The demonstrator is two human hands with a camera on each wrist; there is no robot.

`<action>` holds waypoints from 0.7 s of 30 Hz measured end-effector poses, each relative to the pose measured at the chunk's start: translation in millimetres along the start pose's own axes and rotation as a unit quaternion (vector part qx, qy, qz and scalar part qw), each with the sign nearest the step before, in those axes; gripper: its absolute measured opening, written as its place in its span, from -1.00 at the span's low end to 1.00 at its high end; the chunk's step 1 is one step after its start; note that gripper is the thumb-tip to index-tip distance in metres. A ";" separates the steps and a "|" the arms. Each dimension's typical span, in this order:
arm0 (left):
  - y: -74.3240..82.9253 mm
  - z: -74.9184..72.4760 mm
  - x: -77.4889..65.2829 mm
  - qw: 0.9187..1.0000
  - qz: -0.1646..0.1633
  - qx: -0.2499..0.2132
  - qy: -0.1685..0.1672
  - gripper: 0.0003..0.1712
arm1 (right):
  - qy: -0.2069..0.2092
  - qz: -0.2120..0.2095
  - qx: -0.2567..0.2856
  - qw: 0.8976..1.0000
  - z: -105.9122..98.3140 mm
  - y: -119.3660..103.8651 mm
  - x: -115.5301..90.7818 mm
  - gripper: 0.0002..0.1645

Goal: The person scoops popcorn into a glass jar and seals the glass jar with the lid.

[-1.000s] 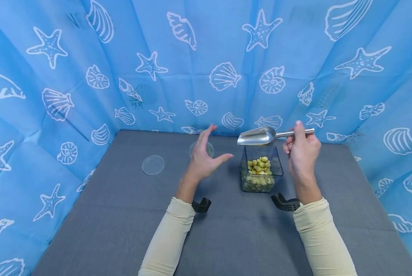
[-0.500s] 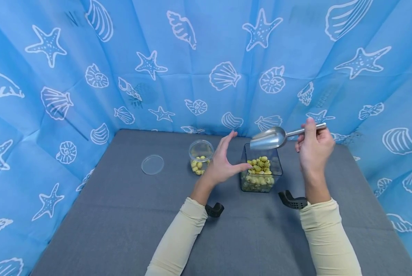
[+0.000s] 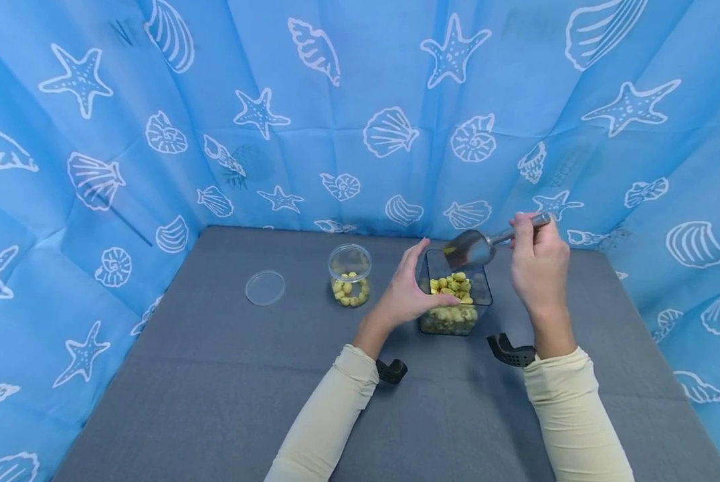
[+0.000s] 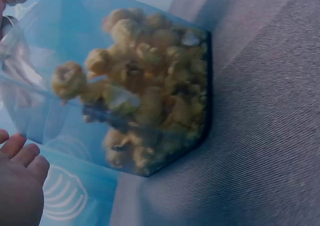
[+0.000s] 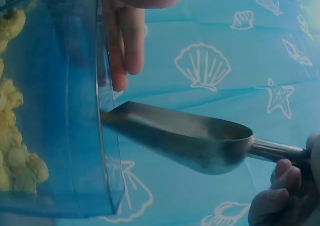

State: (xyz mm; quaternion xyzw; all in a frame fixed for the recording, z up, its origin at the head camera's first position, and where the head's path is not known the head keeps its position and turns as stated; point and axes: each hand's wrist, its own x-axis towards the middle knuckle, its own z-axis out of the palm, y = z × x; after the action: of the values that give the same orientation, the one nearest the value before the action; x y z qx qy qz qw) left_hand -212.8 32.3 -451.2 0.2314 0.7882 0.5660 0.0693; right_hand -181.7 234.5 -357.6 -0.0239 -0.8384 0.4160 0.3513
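A clear square container holds yellow popcorn, seen close up as a heap of popcorn in the left wrist view. My left hand is at its left side, thumb across the front wall and fingers stretched toward the back; whether they touch it I cannot tell. My right hand grips the handle of a metal scoop. The scoop tilts down to the left, its tip at the container's mouth. In the right wrist view the bowl of the scoop looks bare.
Left of the container stands a round clear jar, uncovered, with some popcorn at its bottom. A round clear lid lies flat farther left. Grey cloth covers the table, and a blue shell-patterned curtain hangs behind.
My left hand has moved right, from in front of the jar to the container. The scoop first went right, then its tip tipped down toward the container's mouth.
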 end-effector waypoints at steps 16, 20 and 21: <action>-2.5 19.8 4.2 1.000 -0.011 0.015 0.004 0.50 | -0.200 -0.146 -0.120 0.961 -2.5 -2.4 -11.3 -0.62; -2.5 20.9 5.2 1.000 -0.004 0.019 0.004 0.44 | -0.258 -0.147 -0.144 0.944 -5.3 -5.3 -12.7 -0.67; -2.9 20.8 5.8 1.000 0.000 0.022 0.003 0.43 | -0.268 -0.149 -0.147 0.940 -5.6 -5.5 -12.9 -0.69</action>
State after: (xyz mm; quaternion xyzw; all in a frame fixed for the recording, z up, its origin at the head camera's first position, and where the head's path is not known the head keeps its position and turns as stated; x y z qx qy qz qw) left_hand -211.1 52.0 -460.2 0.2307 0.8007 0.5494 0.0617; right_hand -167.2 230.4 -358.7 0.1625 -0.9472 0.2219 0.1646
